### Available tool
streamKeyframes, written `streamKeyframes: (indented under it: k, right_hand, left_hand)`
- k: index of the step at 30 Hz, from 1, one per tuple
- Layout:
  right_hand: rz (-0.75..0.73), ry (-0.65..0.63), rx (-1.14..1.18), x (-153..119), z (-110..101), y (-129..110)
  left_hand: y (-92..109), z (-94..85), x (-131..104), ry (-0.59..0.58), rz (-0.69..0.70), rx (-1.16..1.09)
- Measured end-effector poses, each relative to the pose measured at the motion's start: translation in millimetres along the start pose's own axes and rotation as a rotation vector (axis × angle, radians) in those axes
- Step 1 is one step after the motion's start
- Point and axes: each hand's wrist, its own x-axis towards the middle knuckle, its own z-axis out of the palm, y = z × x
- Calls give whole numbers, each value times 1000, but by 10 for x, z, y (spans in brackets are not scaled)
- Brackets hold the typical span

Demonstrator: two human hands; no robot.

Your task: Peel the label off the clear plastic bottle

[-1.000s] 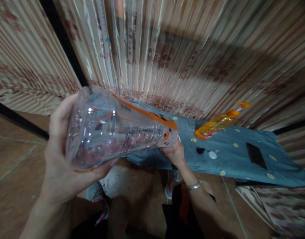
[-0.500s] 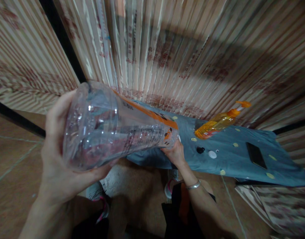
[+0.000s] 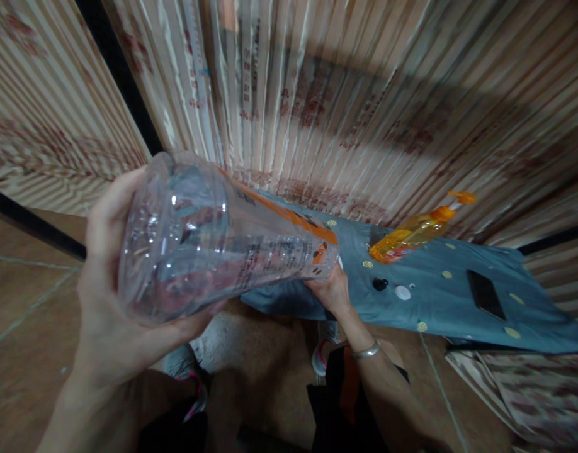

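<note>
A large clear plastic bottle (image 3: 270, 251) with an orange label and small printed text lies tilted across the view, its broad end close to me. My left hand (image 3: 107, 283) is closed around that broad end, thumb below and fingers behind. At the far, narrower-looking end, my right hand (image 3: 334, 290) holds the bottle from below; most of its fingers are hidden behind it. No liquid shows clearly inside. Right of my right hand, a small black object (image 3: 379, 285) and a white disc (image 3: 403, 292) lie on a blue-grey cloth (image 3: 440, 314).
An orange-yellow pump bottle (image 3: 407, 236) stands on the cloth-covered surface near the curtain. A dark phone-like slab (image 3: 486, 294) lies farther right. Pleated, patterned curtain (image 3: 317, 107) hangs behind, with a black pole (image 3: 121, 82) at left. My shoes (image 3: 185, 365) are on the brown floor below.
The bottle has turned or tilted very slightly in my hands. Both hands keep nearly the same place, and everything on the cloth stays where it was.
</note>
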Motion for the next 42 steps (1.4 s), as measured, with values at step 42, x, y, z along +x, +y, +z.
streamKeyframes:
  k: [42]
  right_hand:
    - [-105, 38, -21, -2, 61, 71]
  left_hand:
    - [-28, -13, -22, -1, -26, 9]
